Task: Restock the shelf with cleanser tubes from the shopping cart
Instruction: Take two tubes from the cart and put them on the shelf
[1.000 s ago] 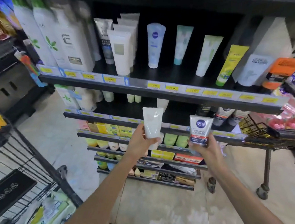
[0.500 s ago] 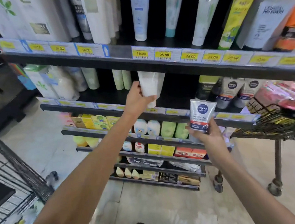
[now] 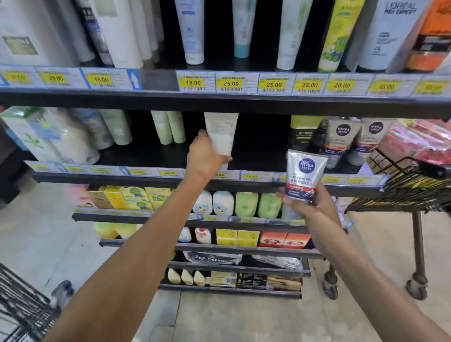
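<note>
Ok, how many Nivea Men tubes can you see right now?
3: one Nivea Men tube gripped by the right hand; two shelved tubes standing behind it. More may hide behind.

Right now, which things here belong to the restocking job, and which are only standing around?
Job:
- white tube, gripped by left hand on the second shelf
- Nivea tube, held by right hand
- cart, lower left

Not the job:
- boxes and bottles on lower shelves
- price tags
- wire trolley at right
</note>
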A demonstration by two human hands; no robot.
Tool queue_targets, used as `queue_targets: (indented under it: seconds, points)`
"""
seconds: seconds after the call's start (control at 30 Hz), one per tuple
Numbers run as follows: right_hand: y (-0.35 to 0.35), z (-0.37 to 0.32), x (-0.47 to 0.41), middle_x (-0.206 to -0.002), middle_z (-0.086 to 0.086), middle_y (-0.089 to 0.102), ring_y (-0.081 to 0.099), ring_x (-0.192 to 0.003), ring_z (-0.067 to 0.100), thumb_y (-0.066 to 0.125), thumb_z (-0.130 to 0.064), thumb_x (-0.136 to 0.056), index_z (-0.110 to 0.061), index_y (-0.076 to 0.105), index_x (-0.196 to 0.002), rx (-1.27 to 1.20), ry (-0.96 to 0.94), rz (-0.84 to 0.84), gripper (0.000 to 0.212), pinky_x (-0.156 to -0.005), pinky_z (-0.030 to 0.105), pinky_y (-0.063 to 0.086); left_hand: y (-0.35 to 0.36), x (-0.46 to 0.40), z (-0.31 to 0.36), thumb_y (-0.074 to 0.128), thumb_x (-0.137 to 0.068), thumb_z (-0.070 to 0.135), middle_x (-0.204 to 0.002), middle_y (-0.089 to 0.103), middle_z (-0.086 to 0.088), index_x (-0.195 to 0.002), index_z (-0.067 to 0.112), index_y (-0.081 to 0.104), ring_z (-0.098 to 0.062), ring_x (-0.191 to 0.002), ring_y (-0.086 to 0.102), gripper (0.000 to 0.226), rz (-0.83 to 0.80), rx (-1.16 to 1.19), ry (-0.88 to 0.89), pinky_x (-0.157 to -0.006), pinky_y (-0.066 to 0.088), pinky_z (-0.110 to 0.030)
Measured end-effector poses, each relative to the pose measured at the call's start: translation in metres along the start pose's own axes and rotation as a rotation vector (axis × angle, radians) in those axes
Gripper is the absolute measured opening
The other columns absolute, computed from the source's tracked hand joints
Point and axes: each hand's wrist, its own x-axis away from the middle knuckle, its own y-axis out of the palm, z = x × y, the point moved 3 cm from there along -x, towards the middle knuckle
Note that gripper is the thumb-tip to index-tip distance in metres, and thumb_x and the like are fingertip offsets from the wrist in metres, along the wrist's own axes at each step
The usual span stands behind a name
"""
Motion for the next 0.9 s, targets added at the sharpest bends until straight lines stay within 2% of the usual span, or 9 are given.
queue_targets:
  seconds: [0.17,0.33,0.43,0.5,0.6,0.73,0.8,0.9]
  points:
    - [0.002,-0.004,-0.001,-0.124,0.004,0.073,0.068,-0.119,0.028,0.093,-0.032,-0.067,-0.036,0.062,-0.126,-0.078,0.0,0.012,0.067,-0.111,0.055,0.045,-0.003,0.006,-0.002,0.095,-0.069,0.024,-0.13,0.063,-0.011,-0.121,0.009,0.048,-0.033,-0.123,0.06,0.072,-0.014,-0.025,-0.018,-0.098,0.055,-0.053]
    - [0.002,-0.004,0.004,-0.125,0.006,0.073,0.068,-0.12,0.03,0.091,-0.025,-0.071,-0.031,0.06,-0.13,-0.1,-0.005,0.004,0.067,-0.112,0.055,0.044,-0.004,0.016,-0.001,0.094,-0.071,0.025,-0.13,0.062,-0.012,-0.121,0.01,0.047,-0.034,-0.121,0.06,0.07,-0.031,-0.066,-0.011,-0.097,0.055,-0.054]
    - [-0.001,-0.012,0.014,-0.125,0.006,0.073,0.068,-0.119,0.03,0.093,-0.029,-0.067,-0.028,0.058,-0.133,-0.103,0.016,0.036,0.075,-0.111,0.056,0.046,-0.01,0.024,0.001,0.093,-0.07,0.032,-0.123,0.06,-0.012,-0.117,0.009,0.049,-0.034,-0.114,0.061,0.069,-0.045,-0.105,-0.039,-0.092,0.056,-0.054]
    - [-0.006,-0.024,0.024,-0.125,0.002,0.073,0.068,-0.119,0.028,0.094,-0.033,-0.065,-0.033,0.058,-0.132,-0.083,0.043,0.067,0.076,-0.11,0.056,0.046,-0.021,0.033,0.006,0.09,-0.073,0.038,-0.118,0.057,-0.013,-0.114,0.008,0.05,-0.034,-0.111,0.057,0.065,-0.046,-0.162,-0.049,-0.091,0.054,-0.053]
    - [-0.014,-0.048,0.043,-0.12,0.0,0.074,0.07,-0.115,0.025,0.094,-0.034,-0.062,-0.034,0.059,-0.128,-0.085,0.109,0.119,0.075,-0.107,0.055,0.049,-0.044,0.06,0.019,0.081,-0.085,0.039,-0.124,0.053,-0.016,-0.126,0.003,0.05,-0.036,-0.118,0.05,0.063,-0.059,-0.253,-0.042,-0.097,0.049,-0.05]
    - [-0.03,-0.086,0.07,-0.117,0.007,0.075,0.072,-0.109,0.032,0.092,-0.023,-0.065,-0.028,0.059,-0.127,-0.136,0.203,0.195,0.071,-0.101,0.06,0.053,-0.063,0.105,0.04,0.071,-0.095,0.036,-0.129,0.053,-0.013,-0.137,0.006,0.05,-0.033,-0.121,0.052,0.055,-0.137,-0.307,0.016,-0.096,0.05,-0.046]
    - [-0.04,-0.101,0.081,-0.119,0.008,0.074,0.072,-0.109,0.034,0.09,-0.016,-0.073,-0.026,0.057,-0.133,-0.137,0.241,0.216,0.069,-0.099,0.059,0.055,-0.061,0.124,0.053,0.067,-0.098,0.037,-0.137,0.05,-0.01,-0.143,0.009,0.046,-0.03,-0.13,0.049,0.057,-0.23,-0.324,0.032,-0.104,0.048,-0.045]
    - [-0.058,-0.118,0.094,-0.122,0.01,0.073,0.072,-0.109,0.034,0.084,-0.01,-0.08,-0.022,0.055,-0.136,-0.142,0.243,0.232,0.064,-0.096,0.056,0.057,-0.047,0.143,0.077,0.06,-0.102,0.04,-0.154,0.041,-0.008,-0.156,0.012,0.034,-0.026,-0.145,0.037,0.066,-0.352,-0.353,0.07,-0.117,0.036,-0.041]
